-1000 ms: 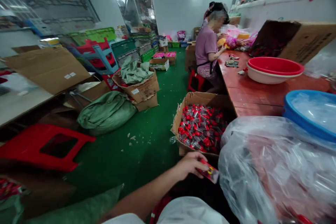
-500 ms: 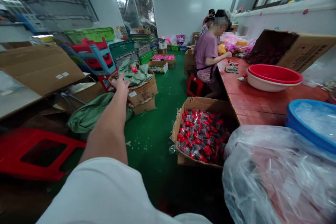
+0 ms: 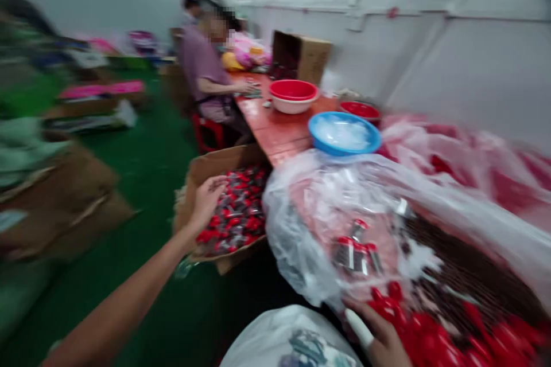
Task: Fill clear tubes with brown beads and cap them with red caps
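Cardboard box [image 3: 206,161]: in the head view, stands beside the red table [image 3: 253,114].
Red-and-clear packs [image 3: 236,218]: lie heaped inside that box.
Left hand [image 3: 209,200]: you hold it over the packs at the box's left side; blur hides its grip, so you cannot tell whether the fingers clamp anything.
Right hand [image 3: 374,332]: your white finger cover [image 3: 359,328] shows near red pieces [image 3: 439,344] on clear plastic [image 3: 293,252]; you cannot tell its grip.
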Demonstrator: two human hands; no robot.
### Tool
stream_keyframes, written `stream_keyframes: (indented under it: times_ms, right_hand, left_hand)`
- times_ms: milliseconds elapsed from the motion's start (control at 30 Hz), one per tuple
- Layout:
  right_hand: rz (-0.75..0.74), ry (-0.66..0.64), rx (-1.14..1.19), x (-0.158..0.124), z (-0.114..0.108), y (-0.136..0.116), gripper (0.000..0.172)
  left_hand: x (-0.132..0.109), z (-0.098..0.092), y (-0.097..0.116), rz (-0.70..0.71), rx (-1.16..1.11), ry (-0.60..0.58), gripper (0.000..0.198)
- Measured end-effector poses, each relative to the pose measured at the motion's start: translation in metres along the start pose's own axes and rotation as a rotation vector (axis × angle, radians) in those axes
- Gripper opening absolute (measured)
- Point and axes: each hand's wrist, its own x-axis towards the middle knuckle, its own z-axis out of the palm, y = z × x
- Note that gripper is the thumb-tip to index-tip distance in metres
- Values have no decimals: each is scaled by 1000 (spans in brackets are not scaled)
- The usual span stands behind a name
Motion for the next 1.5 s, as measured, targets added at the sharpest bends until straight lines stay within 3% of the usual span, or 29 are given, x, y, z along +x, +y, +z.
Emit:
stream_keyframes:
  times_ms: [33, 133, 300, 400, 467, 533, 700, 900, 1000, 1067, 1267, 1400, 1500]
  right_hand:
    - [21, -73, 126, 1, -6, 2, 38]
    - [41, 49, 316, 0, -24, 3, 40]
    - [-19, 260, 193, -18, -58, 9, 24]
    - [-16, 418, 59, -29, -82, 25, 27]
    - [-3, 520, -20, -34, -99, 37, 29]
    - [17, 589, -103, -38, -114, 48, 30]
    - [1, 694, -457, -26, -148, 61, 40]
    - [49, 734, -950, 16, -175, 59, 47]
    - [48, 716, -972, 28, -178, 61, 44]
    - [41, 697, -985, 30, -178, 67, 43]
    - [-5, 709, -844, 25, -173, 85, 47]
    - [28, 722, -800, 18, -170, 84, 50]
    - [27, 760, -773, 15, -169, 78, 53]
  left_hand:
    - [-3, 26, 8, 175, 84, -150, 25]
    - [-24, 104, 22, 446, 266, -578, 26]
    - [-90, 218, 6, 757, 501, -1154, 22]
    - [-124, 268, -11, 951, 615, -1373, 25]
    - [-137, 293, -20, 1015, 666, -1450, 25]
    - [-141, 312, -25, 1040, 749, -1458, 26]
    - [-121, 333, -37, 1019, 1076, -1244, 28]
    - [-111, 317, -43, 965, 1070, -1396, 19]
    - [-111, 314, -39, 889, 1049, -1441, 17]
    - [-110, 320, -36, 886, 1055, -1392, 20]
    - [-115, 365, -43, 1060, 1126, -1090, 28]
    - [-121, 394, -48, 1075, 1187, -1057, 31]
    - [-120, 399, -42, 1067, 1195, -1065, 31]
